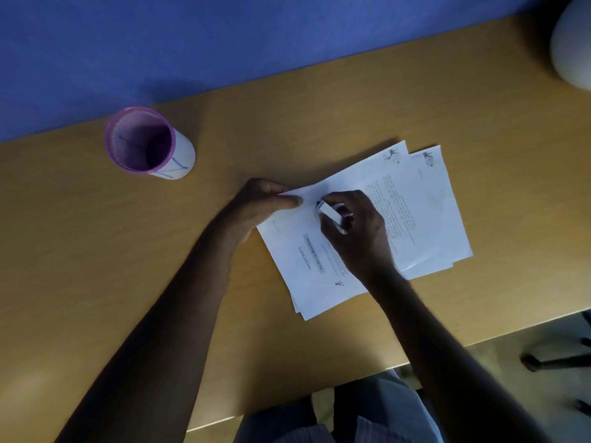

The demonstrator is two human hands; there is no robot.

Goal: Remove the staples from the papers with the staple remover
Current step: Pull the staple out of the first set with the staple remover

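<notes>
Several printed white papers [419,212] lie fanned on the wooden desk [224,123], right of centre. The nearest set, headed "TRANSCRIPTS" [307,260], lies on top. My left hand [262,203] pins its upper left corner, thumb on the sheet. My right hand [355,225] grips a small white staple remover [331,213] with its dark tip pressed on the paper near that corner. The staple itself is too small to see.
A purple mesh pen holder [144,140] with a white paper wrap stands at the left near the blue partition [192,43]. A pale rounded object [572,43] sits at the top right. The desk's near edge runs past my lap; a chair base [556,359] shows at lower right.
</notes>
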